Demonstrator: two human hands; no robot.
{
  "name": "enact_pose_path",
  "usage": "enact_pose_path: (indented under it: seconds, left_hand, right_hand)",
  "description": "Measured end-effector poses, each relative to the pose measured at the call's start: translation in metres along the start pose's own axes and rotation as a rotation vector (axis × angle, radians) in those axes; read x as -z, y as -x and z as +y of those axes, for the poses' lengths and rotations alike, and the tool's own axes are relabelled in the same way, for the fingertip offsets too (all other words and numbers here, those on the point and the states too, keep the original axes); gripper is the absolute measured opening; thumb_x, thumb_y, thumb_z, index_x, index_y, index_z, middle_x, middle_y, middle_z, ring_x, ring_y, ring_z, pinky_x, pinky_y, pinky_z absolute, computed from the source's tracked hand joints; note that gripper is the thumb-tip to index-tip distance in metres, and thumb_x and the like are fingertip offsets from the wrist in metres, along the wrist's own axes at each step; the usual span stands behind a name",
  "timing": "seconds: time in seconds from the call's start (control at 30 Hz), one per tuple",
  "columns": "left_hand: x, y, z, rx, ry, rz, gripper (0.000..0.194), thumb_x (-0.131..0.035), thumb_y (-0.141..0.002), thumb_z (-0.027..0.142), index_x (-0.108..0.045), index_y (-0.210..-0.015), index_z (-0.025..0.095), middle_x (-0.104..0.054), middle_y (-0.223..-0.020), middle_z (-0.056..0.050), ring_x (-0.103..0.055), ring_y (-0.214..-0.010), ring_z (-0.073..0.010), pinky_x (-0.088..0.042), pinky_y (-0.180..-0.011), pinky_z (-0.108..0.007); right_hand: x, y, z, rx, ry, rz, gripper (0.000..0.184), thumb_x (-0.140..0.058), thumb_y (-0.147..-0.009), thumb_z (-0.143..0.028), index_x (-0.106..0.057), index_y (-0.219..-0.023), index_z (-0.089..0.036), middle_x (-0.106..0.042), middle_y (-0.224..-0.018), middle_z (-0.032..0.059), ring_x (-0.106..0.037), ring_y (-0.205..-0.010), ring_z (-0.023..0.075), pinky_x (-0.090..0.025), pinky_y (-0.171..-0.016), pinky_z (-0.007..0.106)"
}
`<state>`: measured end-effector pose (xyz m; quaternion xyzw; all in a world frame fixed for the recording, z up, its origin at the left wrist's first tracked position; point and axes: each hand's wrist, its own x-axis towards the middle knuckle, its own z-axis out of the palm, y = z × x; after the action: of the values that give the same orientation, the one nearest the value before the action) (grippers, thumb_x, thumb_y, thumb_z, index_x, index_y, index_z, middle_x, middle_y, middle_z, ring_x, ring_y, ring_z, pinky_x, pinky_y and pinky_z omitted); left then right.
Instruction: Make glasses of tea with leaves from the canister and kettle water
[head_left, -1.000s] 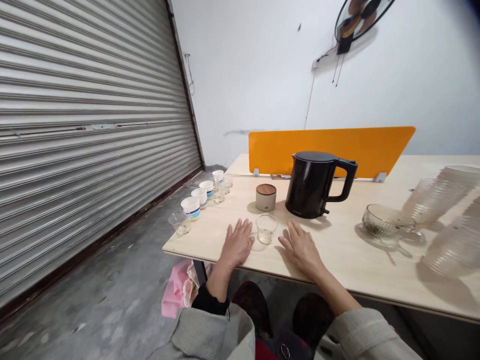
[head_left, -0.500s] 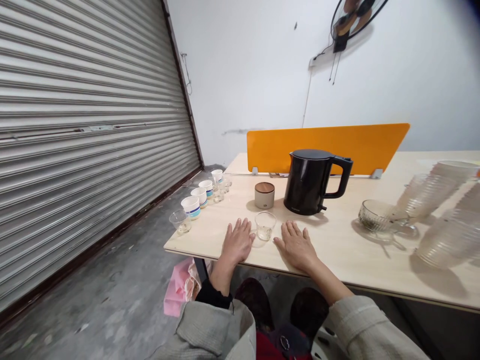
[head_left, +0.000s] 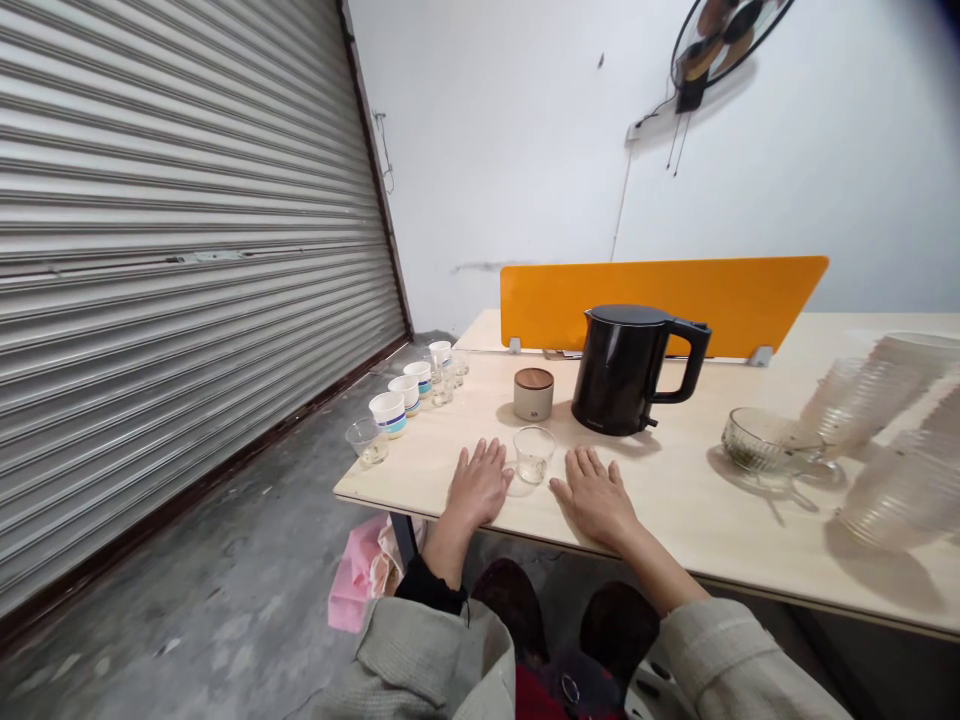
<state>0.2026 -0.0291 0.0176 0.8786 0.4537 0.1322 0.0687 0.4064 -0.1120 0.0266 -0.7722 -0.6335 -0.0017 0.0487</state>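
Note:
My left hand (head_left: 480, 483) lies flat, palm down, on the table near its front edge, holding nothing. Flat on the wood as well, my right hand (head_left: 596, 497) rests with its fingers stretched forward. Between the two stands a clear plastic cup (head_left: 534, 457) with a few dark bits at its bottom; neither hand appears to grip it. Just behind the cup is a small grey canister (head_left: 533, 398) with a wooden lid. A black electric kettle (head_left: 621, 372) stands beyond my right hand, its handle pointing right.
Paper cups (head_left: 388, 413) and clear cups (head_left: 367, 442) line the table's left edge. On the right are a ribbed glass cup (head_left: 765, 438) and stacks of plastic cups (head_left: 904, 490). An orange divider (head_left: 660, 290) crosses behind the kettle. A pink bag (head_left: 351, 585) lies below the table.
The view has shifted slightly, so everything sits a little lower and further right. Both hands stay flat on the table, and the cups, canister and kettle keep their places.

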Motion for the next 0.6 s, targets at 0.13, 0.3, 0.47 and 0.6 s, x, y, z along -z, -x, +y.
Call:
enact_pose_path:
  seconds: [0.13, 0.3, 0.47, 0.6]
  left_hand:
    - [-0.0002, -0.0003, 0.0003, 0.001, 0.001, 0.004, 0.057, -0.028, -0.104, 0.043, -0.037, -0.156, 0.022, -0.028, -0.167, -0.008, -0.018, -0.156, -0.0289, -0.013, -0.126, -0.058]
    - [0.0014, 0.0002, 0.0016, 0.005, -0.001, -0.003, 0.058, -0.026, -0.104, 0.043, -0.036, -0.156, 0.020, -0.027, -0.167, -0.008, -0.019, -0.156, -0.0292, -0.014, -0.126, -0.057]
    - [0.0042, 0.0016, 0.0033, 0.007, -0.007, -0.004, 0.057, -0.027, -0.104, 0.043, -0.036, -0.156, 0.021, -0.028, -0.167, -0.008, -0.019, -0.156, -0.0288, -0.015, -0.126, -0.057]
    - [0.0047, 0.0019, 0.0037, 0.006, -0.016, -0.004, 0.058, -0.026, -0.104, 0.043, -0.036, -0.156, 0.021, -0.028, -0.167, -0.007, -0.019, -0.156, -0.0287, -0.016, -0.126, -0.056]
  right_hand:
    - [-0.0013, -0.0009, 0.0010, -0.002, 0.003, 0.005, 0.073, -0.027, -0.102, -0.052, -0.032, -0.158, -0.006, -0.021, -0.167, 0.0177, -0.012, -0.156, 0.0330, -0.010, -0.123, 0.059]
    - [0.0000, -0.0012, 0.0008, -0.006, 0.010, 0.000, 0.072, -0.028, -0.102, -0.051, -0.032, -0.158, -0.005, -0.021, -0.167, 0.0172, -0.013, -0.156, 0.0325, -0.011, -0.123, 0.059]
    - [-0.0006, -0.0017, 0.0008, -0.009, 0.013, 0.003, 0.072, -0.027, -0.102, -0.051, -0.032, -0.158, -0.006, -0.021, -0.168, 0.0168, -0.013, -0.156, 0.0325, -0.011, -0.123, 0.059]
    - [-0.0029, -0.0026, 0.0015, -0.004, 0.013, 0.013, 0.073, -0.027, -0.102, -0.052, -0.032, -0.158, -0.006, -0.022, -0.167, 0.0178, -0.014, -0.156, 0.0331, -0.012, -0.123, 0.060]
